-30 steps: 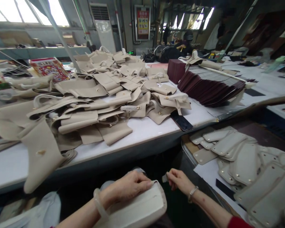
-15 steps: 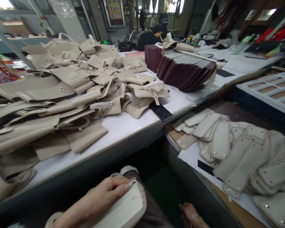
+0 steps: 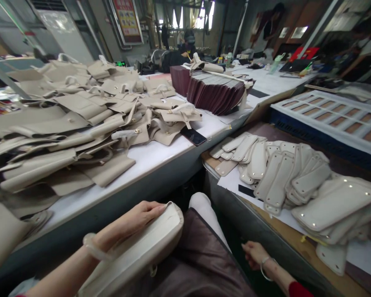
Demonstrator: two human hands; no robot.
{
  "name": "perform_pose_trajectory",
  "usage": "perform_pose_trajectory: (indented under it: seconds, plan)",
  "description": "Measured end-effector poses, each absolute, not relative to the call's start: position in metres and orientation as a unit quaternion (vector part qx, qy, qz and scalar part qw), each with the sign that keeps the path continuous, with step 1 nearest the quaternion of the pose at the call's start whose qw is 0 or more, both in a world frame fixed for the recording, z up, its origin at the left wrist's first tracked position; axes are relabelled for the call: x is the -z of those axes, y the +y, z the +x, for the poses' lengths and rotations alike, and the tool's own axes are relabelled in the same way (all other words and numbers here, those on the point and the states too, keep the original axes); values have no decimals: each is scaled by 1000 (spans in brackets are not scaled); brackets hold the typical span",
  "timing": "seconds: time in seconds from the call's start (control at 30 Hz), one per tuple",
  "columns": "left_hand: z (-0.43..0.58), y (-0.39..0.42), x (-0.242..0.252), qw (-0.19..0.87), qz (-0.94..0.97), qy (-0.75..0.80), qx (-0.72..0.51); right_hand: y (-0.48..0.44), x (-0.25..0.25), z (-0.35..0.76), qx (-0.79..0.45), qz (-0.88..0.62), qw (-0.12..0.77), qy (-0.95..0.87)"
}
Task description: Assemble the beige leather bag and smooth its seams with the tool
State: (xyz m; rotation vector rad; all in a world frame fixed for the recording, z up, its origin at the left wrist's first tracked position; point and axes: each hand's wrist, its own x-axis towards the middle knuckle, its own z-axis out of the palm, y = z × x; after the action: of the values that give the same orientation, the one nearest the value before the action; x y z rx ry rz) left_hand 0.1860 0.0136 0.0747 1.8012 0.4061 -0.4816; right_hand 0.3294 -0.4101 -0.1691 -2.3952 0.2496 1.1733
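Observation:
On my lap lies a beige leather handbag (image 3: 142,251), with a long pale panel facing up and a small ring fitting on its side. My left hand (image 3: 146,212) grips its upper edge, thumb on the pale panel and fingers over the far side. Low on the right, apart from the bag, is my right hand (image 3: 254,253) with its fingers curled and pinched together. Anything between those fingertips is too small to make out. A dark brown apron (image 3: 200,251) covers my lap beneath the bag.
Beige bag pieces (image 3: 80,111) with handles cover the table ahead, near a phone (image 3: 193,136). Behind stands a row of maroon panels (image 3: 216,93). Pale riveted panels (image 3: 275,177) are piled on the right table, beside a white crate (image 3: 334,113). People work farther back.
The view has turned to the right. My left hand still grips the bag, more of which shows now. My right hand has come further into view, with its fingers curled.

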Motion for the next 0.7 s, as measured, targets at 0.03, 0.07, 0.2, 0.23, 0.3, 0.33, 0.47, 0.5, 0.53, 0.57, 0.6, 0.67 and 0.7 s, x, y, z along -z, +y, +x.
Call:
perform_pose_trajectory:
  seconds: [0.03, 0.07, 0.2, 0.23, 0.3, 0.33, 0.47, 0.5, 0.53, 0.57, 0.6, 0.67, 0.7]
  plan:
    - [186, 15, -74, 573, 774, 164, 213, -408, 166, 343, -420, -876, 223, 77]
    - [186, 18, -74, 564, 782, 153, 218, -405, 162, 358, -410, -884, 218, 61]
    - [198, 44, -77, 423, 891, 129, 104, -386, 145, 410, -344, -919, 186, -41]
    - [205, 54, -78, 358, 924, 127, 45, -379, 142, 418, -325, -926, 176, -78]
    - [227, 78, -79, 215, 971, 97, -46, -361, 143, 426, -302, -928, 155, -156]
    - [240, 90, -77, 146, 985, 66, -65, -350, 147, 426, -303, -922, 146, -193]
    - [293, 133, -56, -30, 997, -68, -20, -298, 188, 416, -399, -868, 101, -278]
    - [302, 141, -48, -47, 995, -83, 1, -286, 202, 413, -433, -851, 88, -283]
    - [309, 147, -40, -56, 994, -91, 22, -275, 216, 411, -464, -836, 76, -282]
    - [314, 151, -33, -57, 993, -94, 40, -266, 231, 410, -493, -822, 67, -277]
    - [316, 154, -28, -52, 993, -92, 53, -258, 245, 410, -518, -810, 59, -268]
    - [318, 158, -22, -19, 995, -75, 60, -250, 271, 411, -556, -793, 54, -243]
    - [318, 158, -21, 10, 996, -61, 57, -249, 284, 412, -568, -789, 57, -227]
